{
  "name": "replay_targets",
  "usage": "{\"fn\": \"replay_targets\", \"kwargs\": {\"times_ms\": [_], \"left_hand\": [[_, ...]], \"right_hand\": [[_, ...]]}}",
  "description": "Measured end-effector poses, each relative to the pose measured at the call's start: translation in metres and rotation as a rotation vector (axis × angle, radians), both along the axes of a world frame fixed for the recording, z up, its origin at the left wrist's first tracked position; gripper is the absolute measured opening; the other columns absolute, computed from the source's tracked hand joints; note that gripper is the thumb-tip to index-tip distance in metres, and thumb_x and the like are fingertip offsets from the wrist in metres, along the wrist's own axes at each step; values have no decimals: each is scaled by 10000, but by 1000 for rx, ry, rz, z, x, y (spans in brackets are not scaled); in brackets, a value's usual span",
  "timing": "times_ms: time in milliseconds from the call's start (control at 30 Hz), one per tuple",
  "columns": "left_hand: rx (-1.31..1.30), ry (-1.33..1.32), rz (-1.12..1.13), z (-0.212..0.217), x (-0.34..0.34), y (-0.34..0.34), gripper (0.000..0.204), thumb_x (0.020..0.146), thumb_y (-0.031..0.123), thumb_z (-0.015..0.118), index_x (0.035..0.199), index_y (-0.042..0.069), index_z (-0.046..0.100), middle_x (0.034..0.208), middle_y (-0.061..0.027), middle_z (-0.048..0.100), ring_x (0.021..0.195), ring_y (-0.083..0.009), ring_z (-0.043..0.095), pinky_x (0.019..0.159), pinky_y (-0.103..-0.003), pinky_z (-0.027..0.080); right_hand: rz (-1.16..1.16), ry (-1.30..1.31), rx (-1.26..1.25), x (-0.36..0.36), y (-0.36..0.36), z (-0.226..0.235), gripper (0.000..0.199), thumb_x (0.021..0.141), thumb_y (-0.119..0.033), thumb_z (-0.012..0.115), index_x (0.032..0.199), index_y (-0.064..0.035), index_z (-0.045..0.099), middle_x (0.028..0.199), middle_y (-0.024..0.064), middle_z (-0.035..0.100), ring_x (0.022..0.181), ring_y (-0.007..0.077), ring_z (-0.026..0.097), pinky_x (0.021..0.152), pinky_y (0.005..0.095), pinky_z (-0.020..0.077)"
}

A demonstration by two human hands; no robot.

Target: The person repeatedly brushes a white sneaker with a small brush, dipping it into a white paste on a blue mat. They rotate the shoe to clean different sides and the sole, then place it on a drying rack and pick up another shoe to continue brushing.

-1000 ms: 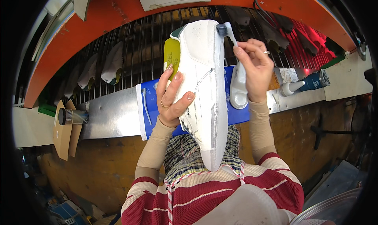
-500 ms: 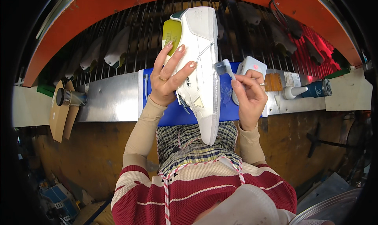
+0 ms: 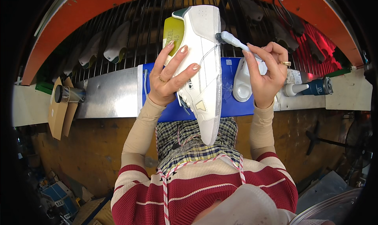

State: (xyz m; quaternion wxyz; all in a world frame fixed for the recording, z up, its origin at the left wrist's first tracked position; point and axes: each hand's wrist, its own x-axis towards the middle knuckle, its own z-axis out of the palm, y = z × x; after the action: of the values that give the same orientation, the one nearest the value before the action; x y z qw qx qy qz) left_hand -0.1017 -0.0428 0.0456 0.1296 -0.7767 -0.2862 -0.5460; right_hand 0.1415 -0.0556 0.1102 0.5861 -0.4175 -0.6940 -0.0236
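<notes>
A white shoe upper (image 3: 204, 71) on a yellow-green last (image 3: 173, 30) stands on its side, toe toward me, with its bottom edge to the right. My left hand (image 3: 169, 75) grips it from the left, fingers spread across the white side and thumb hidden. My right hand (image 3: 268, 69) pinches the handle of a small white brush (image 3: 233, 40). The dark bristles touch the bottom edge of the upper near the heel. A glossy wet-looking band runs along that edge.
A blue mat (image 3: 232, 106) lies on the metal ledge (image 3: 110, 95), with a white container (image 3: 242, 87) on it. A white nozzle bottle (image 3: 293, 89) and blue tumbler (image 3: 319, 86) stand right, a dark-lidded jar (image 3: 70, 94) left. Several uppers (image 3: 117, 43) rest on the roller rack behind.
My right hand has moved up and to the right, carrying the brush from the middle of the edge toward the heel. The left hand and the shoe upper have barely shifted.
</notes>
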Motion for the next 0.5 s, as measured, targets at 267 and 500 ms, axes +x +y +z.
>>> {"fn": "replay_targets", "kwargs": {"times_ms": [267, 500], "left_hand": [[29, -1, 17, 3, -3, 6, 499, 736, 183, 810, 1200, 270, 648, 1360, -23, 577, 1266, -343, 529, 1014, -402, 543], [21, -7, 27, 3, -3, 10, 517, 721, 166, 821, 1202, 246, 648, 1368, -40, 574, 1264, -352, 528, 1033, -419, 522]], "right_hand": [[190, 15, -164, 15, -8, -6, 198, 725, 15, 820, 913, 4, 761, 955, 50, 517, 730, 104, 545, 660, 255, 452], [286, 142, -373, 16, -33, -7, 188, 735, 12, 811, 916, 12, 761, 964, 48, 514, 783, 102, 544, 682, 235, 463]]}}
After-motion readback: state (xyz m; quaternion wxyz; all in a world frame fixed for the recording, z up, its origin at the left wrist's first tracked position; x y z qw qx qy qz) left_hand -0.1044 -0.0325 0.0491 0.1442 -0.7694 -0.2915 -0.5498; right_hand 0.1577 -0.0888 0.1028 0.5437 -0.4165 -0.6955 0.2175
